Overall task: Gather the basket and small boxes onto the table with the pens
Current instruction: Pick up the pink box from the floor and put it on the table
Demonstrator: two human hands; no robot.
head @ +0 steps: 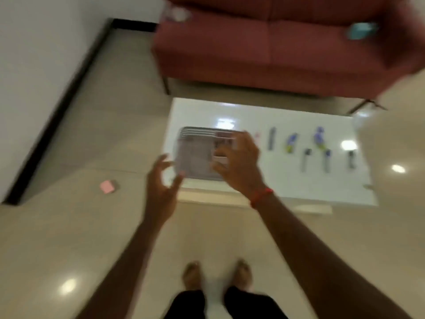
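Light, stiff basket on counter; best gripped by rim; right hand pinching small box, left hand open, empty

Whole frame motion-blurred from my end. My right hand covers the right part of the grey slatted plastic basket; can't tell whether those fingers grip it or the small pale box. Pens on the white glossy desk are smears, colours only. Teal object on the red fabric sofa unreadable; sofa cut off at top.
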